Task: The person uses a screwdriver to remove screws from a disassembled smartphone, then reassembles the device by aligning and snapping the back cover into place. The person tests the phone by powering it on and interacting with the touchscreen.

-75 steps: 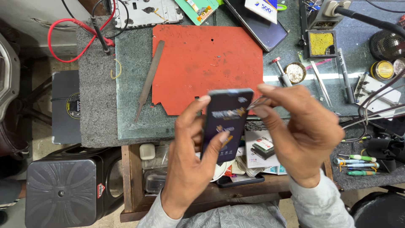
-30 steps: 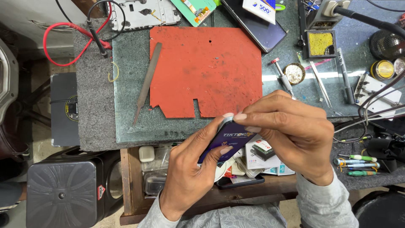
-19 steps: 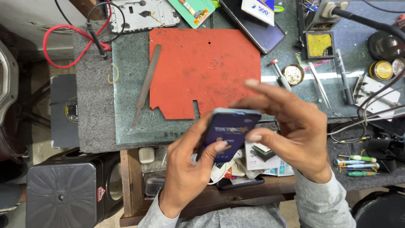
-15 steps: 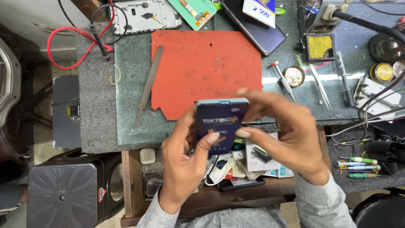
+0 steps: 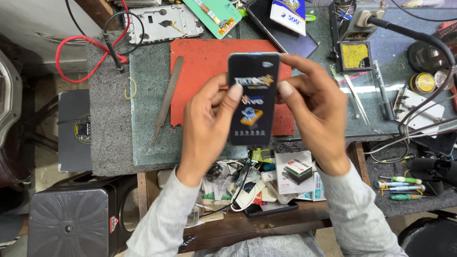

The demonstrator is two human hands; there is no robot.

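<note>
A grey patterned cloth (image 5: 252, 247) is seen at the very bottom middle of the frame, with two light grey sleeves (image 5: 162, 214) coming up from it. A dark plastic stool (image 5: 71, 221) is seen at the lower left. Just above the cloth, an open wooden drawer (image 5: 247, 223) is filled with small boxes, wires and a black phone.

In the middle of the frame, a dark flat packet (image 5: 252, 97) with bright printing is held upright, above the front edge of the table. The left hand (image 5: 207, 123) is curled around the packet's left side, with the thumb pressed on its front near the top and the other fingers hidden behind it. The right hand (image 5: 316, 112) is closed on the packet's right side, with the thumb on the front edge and the fingers bent around the back. The packet is pinched between both hands.

Behind the hands, a red mat (image 5: 204, 71) is laid on the green stone table (image 5: 147, 95). A long metal file (image 5: 166, 104) is laid just left of the mat. To the right, tweezers (image 5: 354, 97) and a yellow sponge tray (image 5: 354, 56) are seen, and screwdrivers (image 5: 397, 183) lie at the lower right.

At the top left, red and black wires (image 5: 90, 45) are looped beside a metal phone frame (image 5: 164, 21). A green circuit board (image 5: 214, 14) and a dark phone (image 5: 281, 31) are seen along the top edge
</note>
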